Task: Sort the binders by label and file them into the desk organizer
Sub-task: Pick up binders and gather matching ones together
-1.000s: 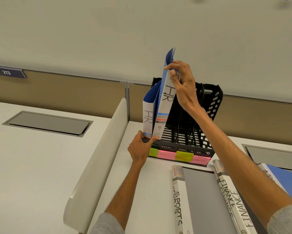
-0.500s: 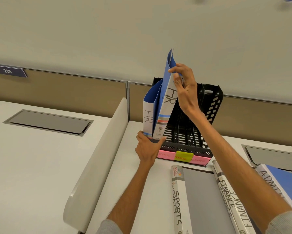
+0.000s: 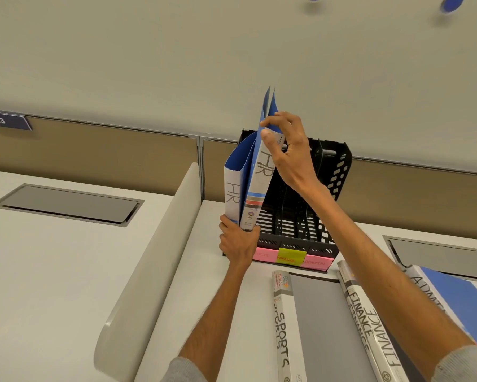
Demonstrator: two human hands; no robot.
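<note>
A black mesh desk organizer (image 3: 339, 172) stands at the back of the desk, with pink and yellow sticky labels (image 3: 291, 257) along its front. Two blue binders marked HR stand in its leftmost slot. The left HR binder (image 3: 233, 194) is upright. The right HR binder (image 3: 259, 186) leans to the right, its covers slightly splayed at the top. My right hand (image 3: 286, 150) pinches its upper spine. My left hand (image 3: 238, 241) grips the bottom ends of both binders. A grey SPORTS binder (image 3: 314, 326), a FINANCE binder (image 3: 369, 326) and a blue ADMIN binder (image 3: 457, 296) lie flat in front.
A curved grey divider panel (image 3: 154, 260) separates this desk from the one to the left, which has a grey cable hatch (image 3: 66, 204). Another hatch (image 3: 438, 257) sits at the right. A tan partition wall (image 3: 107, 153) runs behind the organizer.
My left hand moved up from the organizer's front lip to grip the binders' bottom ends. My right hand slid slightly down the second HR binder, which now stands steeper in the slot.
</note>
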